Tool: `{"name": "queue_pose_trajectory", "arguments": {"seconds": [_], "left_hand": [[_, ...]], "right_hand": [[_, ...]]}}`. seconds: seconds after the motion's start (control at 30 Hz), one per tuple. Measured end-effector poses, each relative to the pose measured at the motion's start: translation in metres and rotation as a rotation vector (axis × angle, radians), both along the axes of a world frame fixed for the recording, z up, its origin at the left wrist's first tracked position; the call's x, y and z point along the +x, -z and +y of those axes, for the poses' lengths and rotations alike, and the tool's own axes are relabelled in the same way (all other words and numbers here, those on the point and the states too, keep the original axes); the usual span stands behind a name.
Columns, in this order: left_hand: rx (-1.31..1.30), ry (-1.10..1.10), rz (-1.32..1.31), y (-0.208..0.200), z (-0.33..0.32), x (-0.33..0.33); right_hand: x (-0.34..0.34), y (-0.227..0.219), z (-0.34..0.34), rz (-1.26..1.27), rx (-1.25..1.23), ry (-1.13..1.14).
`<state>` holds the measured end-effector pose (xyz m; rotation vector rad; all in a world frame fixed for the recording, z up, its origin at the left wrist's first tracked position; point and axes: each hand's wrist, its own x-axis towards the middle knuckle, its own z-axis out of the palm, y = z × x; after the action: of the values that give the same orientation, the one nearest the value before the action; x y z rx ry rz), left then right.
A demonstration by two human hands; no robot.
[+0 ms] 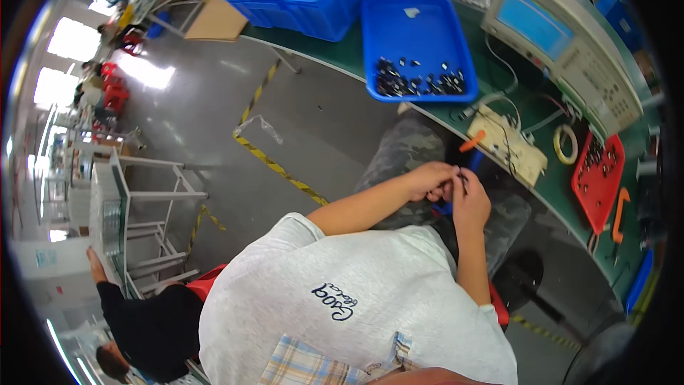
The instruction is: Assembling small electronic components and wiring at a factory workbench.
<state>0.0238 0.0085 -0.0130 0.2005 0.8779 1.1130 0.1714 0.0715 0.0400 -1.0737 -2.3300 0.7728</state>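
Two hands, one tiny item. My right hand (473, 201) is pinched narrow, looks like on a small dark part (464, 179). My left hand (432, 182) is curled, tips against the right's; can't tell if it grips the part too. Part sits over my lap (399, 153), just off the table (554, 180) edge, mostly hidden by fingers, so can't read its orientation.

Clock from my hands: blue tray (413, 32) with loose black pieces (392, 82) at 12, blue bin (299, 18) at 11, bench meter (591, 71) at 1, beige block (524, 157) with cables (514, 78) around it at 2, red tray (597, 203) with more dark bits at 3.

Risks, my judgement:
- Drop: tight pinch, tiny part, no table underneath. One slip puts it in my lap or on the floor (320, 121); dark on camouflage, hard to find.
- Spill: blue tray sits right at the table edge; a forearm knock could tip it.
- Snag: cables lie slack; a careless reach toward 2 could drag the block.
- Mix-up: contents of both trays look similar, so a misplaced one would be easy to miss.
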Motion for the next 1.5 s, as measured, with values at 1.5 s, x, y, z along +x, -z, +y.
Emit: {"name": "queue_pose_trajectory", "arguments": {"seconds": [1.5], "left_hand": [[0.014,-0.033,0.229,-0.001,-0.002,-0.002]], "right_hand": [[-0.023,-0.008,0.041,0.929,-1.287,0.210]]}}
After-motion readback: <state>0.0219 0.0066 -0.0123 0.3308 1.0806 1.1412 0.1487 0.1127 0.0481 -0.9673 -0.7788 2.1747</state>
